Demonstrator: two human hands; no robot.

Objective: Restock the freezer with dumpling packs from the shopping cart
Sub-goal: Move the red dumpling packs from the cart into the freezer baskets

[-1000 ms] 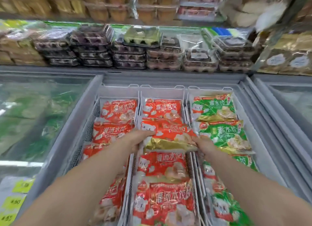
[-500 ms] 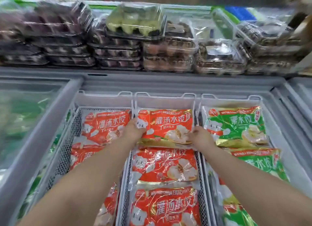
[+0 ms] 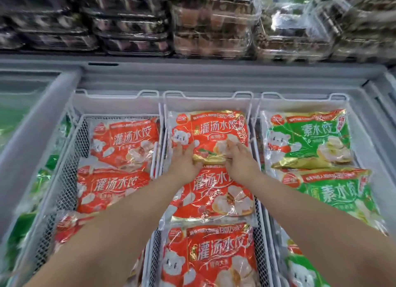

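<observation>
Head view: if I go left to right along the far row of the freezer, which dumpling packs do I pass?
Left red pack → middle red pack, with the left hand and right hand resting on it → green pack.

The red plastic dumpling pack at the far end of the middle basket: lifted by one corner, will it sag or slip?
It would probably sag: the red plastic dumpling pack shows wrinkled film over lumpy contents. The glossy film catches glare, so it may slip. The left hand and right hand both lie flat on it; two-handed support seems safer.
</observation>
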